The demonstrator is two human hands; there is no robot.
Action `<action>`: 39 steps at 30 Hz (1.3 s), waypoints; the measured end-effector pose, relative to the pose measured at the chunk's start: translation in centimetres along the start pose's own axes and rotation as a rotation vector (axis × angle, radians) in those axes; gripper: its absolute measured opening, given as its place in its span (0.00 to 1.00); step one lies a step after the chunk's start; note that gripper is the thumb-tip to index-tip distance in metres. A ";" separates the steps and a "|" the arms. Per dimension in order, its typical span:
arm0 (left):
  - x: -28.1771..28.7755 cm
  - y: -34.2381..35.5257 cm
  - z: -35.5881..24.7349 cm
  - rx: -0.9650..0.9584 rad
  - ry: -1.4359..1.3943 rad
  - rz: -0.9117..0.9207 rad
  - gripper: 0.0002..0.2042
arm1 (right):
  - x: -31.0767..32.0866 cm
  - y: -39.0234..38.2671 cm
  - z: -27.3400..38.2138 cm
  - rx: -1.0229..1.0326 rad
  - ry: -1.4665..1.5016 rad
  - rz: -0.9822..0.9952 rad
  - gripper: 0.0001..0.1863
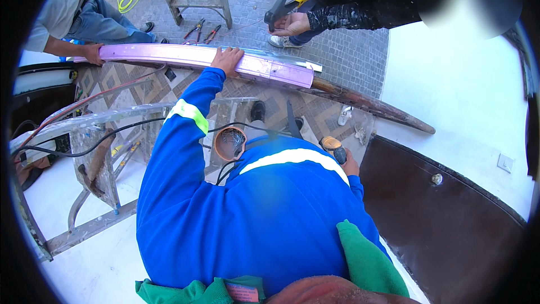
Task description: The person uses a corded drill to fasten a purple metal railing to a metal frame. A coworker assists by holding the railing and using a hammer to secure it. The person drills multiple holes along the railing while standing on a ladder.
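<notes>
Lilac strip (174,55) — long axis left to right — left grip (227,61) clasping it, right grip (350,164) round tool (334,148).

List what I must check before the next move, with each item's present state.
1. Left hand on the pale purple panel: ok.
2. Panel's left end held: ok, a co-worker's hand is there.
3. Right hand on the power tool: ok.
4. Firmness of the left grip: cannot tell.
5. Paving clear of loose tools: not ok, hand tools lie by the stepladder.
</notes>
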State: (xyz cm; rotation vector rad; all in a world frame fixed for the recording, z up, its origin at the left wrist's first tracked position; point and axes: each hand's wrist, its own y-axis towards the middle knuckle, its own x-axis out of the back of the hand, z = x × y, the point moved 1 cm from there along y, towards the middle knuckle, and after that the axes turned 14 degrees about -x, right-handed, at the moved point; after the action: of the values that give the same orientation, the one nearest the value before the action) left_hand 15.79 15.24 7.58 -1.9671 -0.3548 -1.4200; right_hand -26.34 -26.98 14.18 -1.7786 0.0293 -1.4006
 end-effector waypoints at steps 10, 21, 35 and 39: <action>-0.4 0.0 0.2 -0.013 0.007 -0.032 0.48 | -0.1 0.0 0.6 0.017 0.011 0.009 0.41; -0.4 0.1 0.2 -0.008 0.029 -0.007 0.48 | -0.2 0.7 0.6 0.023 -0.025 -0.005 0.39; -0.4 0.1 0.2 -0.011 0.023 0.006 0.49 | -0.2 0.6 1.0 0.023 -0.013 0.031 0.37; -0.4 0.1 0.2 -0.009 0.027 0.007 0.49 | -0.4 0.6 1.0 0.030 -0.003 0.011 0.36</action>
State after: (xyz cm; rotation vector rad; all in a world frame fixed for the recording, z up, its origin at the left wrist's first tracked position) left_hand 15.84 15.38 7.18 -1.9533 -0.3297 -1.4448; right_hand -25.39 -26.57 13.52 -1.7538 0.0169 -1.3835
